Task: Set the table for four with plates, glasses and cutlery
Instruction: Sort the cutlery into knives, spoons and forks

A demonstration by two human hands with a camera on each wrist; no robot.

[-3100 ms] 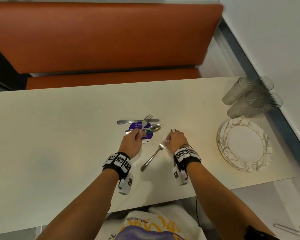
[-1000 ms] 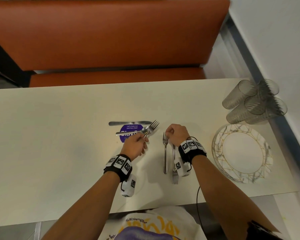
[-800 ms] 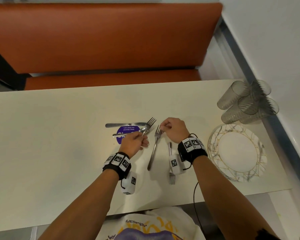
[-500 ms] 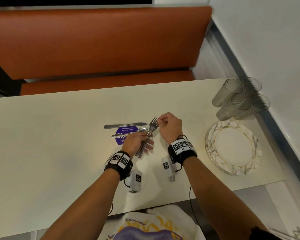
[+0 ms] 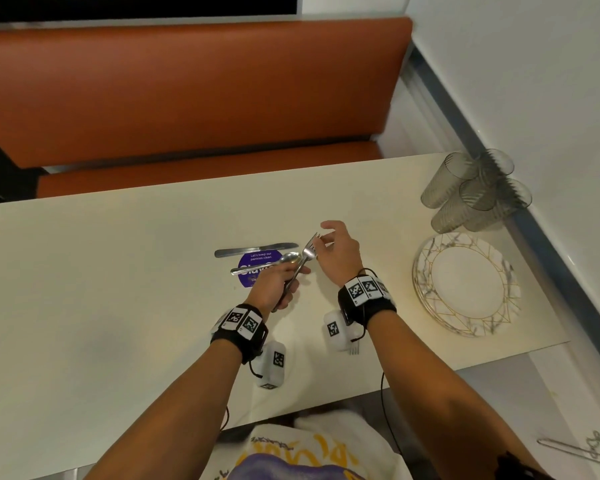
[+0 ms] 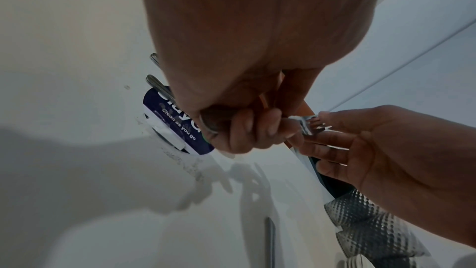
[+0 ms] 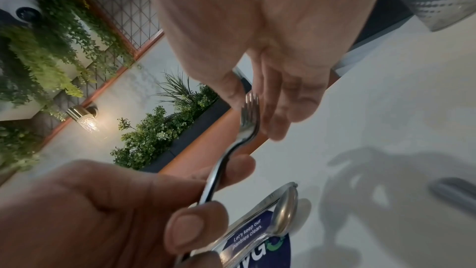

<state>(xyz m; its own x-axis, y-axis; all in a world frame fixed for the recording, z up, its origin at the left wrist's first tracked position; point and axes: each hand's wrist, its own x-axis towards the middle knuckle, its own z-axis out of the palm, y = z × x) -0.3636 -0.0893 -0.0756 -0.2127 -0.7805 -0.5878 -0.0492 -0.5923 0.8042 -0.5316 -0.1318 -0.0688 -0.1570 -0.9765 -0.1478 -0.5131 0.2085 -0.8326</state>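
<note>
My left hand [image 5: 278, 285] grips two forks [image 5: 307, 252] by the handles, tines pointing up and away over the cream table [image 5: 118, 289]. In the right wrist view the fork tines [image 7: 247, 117] stand just off my right hand's straight fingers. My right hand [image 5: 336, 251] hovers open beside those tines. A knife [image 5: 253, 251] and a spoon [image 5: 290, 259] lie across a purple sticker [image 5: 253, 271] just behind my left hand. Another fork [image 5: 354, 349] lies under my right wrist, only its tines showing. Stacked plates [image 5: 426, 296] and several ribbed glasses [image 5: 471, 192] stand at the right.
An orange bench [image 5: 187, 98] runs along the table's far side. A white wall [image 5: 534, 81] closes the right side, close to the glasses and plates. The table's left half is bare.
My right hand lifted a fork off the table, carried it left into my left hand beside the first fork, and has now let go and opened.
</note>
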